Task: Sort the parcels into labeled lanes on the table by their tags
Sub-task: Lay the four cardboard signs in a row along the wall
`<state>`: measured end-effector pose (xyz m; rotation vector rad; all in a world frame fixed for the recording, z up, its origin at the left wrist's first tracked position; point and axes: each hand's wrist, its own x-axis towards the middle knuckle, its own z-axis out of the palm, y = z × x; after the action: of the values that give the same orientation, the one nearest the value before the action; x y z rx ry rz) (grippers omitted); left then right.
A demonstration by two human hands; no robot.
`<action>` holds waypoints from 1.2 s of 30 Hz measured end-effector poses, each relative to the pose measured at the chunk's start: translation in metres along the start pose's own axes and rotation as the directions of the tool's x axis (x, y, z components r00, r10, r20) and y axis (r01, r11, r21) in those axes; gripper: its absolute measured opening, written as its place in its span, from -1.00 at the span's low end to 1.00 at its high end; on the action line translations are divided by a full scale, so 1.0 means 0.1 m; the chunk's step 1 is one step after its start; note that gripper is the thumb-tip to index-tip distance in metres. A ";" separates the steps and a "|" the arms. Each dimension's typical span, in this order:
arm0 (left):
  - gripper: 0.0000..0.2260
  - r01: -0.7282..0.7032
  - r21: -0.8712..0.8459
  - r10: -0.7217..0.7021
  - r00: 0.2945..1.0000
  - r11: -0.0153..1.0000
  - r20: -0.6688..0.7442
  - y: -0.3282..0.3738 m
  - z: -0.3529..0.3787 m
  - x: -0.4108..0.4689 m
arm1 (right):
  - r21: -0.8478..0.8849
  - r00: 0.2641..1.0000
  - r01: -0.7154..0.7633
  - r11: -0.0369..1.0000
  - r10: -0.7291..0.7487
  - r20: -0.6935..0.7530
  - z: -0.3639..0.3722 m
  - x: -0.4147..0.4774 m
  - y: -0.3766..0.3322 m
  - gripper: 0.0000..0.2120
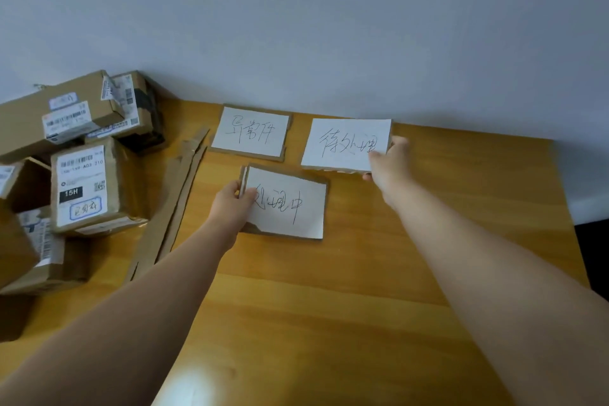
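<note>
Three handwritten lane cards on cardboard backing lie on the wooden table point(346, 290). My left hand point(230, 204) grips the left edge of the near card point(290, 204), thumb on its white face. My right hand point(389, 158) pinches the right end of the far right card point(342, 143), which looks slightly lifted. The far left card point(252, 132) lies alone near the wall. A pile of brown cardboard parcels point(82, 181) with white shipping labels fills the table's left side.
Long torn cardboard strips point(174, 201) lie between the parcel pile and the cards. A pale wall point(329, 26) runs along the table's far edge. The table's right edge point(573, 234) drops off to a dark floor.
</note>
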<state>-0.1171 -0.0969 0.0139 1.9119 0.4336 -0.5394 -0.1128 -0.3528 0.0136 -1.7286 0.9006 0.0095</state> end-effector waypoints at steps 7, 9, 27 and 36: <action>-0.77 0.011 -0.032 -0.009 0.998 0.999 0.061 0.10 0.02 0.23 | -0.097 0.997 0.006 0.995 -0.014 -0.077 0.20 0.29 0.05 -0.42; -0.76 0.016 -0.030 -0.013 0.995 0.999 0.096 0.13 0.07 0.28 | -0.177 0.996 0.021 0.984 -0.037 -0.087 0.23 0.31 0.10 -0.32; -0.86 0.033 -0.067 -0.025 0.992 0.997 0.124 0.14 0.27 0.54 | -0.726 0.990 0.051 0.686 -0.131 -0.055 0.25 0.56 0.21 -0.44; -0.83 0.039 -0.071 -0.033 0.995 0.997 0.094 0.17 0.20 0.47 | -0.729 0.971 0.094 0.678 -0.225 -0.083 0.18 0.45 0.15 -0.36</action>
<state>-0.0722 -0.1198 -0.0065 1.8045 0.4227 -0.6255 -0.0820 -0.3645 -0.0248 -2.5899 0.9248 0.1218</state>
